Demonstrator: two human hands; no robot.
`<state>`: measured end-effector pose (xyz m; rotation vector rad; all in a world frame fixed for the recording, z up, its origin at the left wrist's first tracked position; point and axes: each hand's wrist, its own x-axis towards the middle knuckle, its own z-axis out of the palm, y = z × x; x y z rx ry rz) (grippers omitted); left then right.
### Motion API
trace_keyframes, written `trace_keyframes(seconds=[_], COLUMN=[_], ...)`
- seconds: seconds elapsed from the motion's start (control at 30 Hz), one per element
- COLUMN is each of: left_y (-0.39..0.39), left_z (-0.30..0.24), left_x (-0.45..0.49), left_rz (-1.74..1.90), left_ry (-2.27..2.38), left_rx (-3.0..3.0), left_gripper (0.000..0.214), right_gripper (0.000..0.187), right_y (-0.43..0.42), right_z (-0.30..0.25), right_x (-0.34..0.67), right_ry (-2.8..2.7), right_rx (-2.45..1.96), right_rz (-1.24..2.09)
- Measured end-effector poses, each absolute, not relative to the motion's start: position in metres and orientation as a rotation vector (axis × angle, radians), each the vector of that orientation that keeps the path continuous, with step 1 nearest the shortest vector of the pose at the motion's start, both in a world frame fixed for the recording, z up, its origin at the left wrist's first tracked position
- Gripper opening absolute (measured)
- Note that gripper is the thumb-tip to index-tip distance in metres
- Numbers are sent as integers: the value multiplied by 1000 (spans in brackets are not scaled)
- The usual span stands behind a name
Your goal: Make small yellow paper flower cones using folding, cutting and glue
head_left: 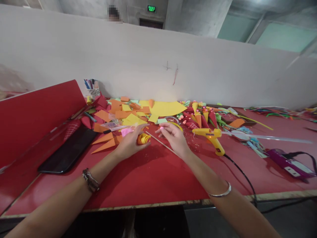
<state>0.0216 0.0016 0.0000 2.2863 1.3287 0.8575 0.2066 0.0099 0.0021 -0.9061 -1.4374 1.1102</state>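
Note:
My left hand is curled around a small yellow rolled paper piece, with the thumb below it and the fingers above. Just behind its knuckles shows a soft pink lump; whether the hand touches it I cannot tell. A tiny pink ball is pinched between the fingertips of my right hand. Between the two hands a thin stick lies slantwise on the red tabletop. Right of my right hand rests a yellow glue gun with a long clear glue stick in its back.
Orange and yellow paper pieces spread behind my hands. Several small paper cones with pink balls lie at the back. A black phone is at left, a pen cup behind it. A purple power strip sits at right.

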Motion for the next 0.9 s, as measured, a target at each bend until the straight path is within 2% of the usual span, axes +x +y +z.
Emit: trace_keyframes(seconds=[0.27,0.9], left_y=[2,1], left_z=[-3,-1], left_x=[22,23], left_rz=[870,842], left_ry=[1287,1273], left_rx=[2311,2327], left_gripper=[55,53], right_gripper=[12,8], right_y=[-1,-2], right_z=[6,4], right_x=[200,198], right_ry=[-1695,-1770], right_rx=[-850,-773], right_rz=[962,842])
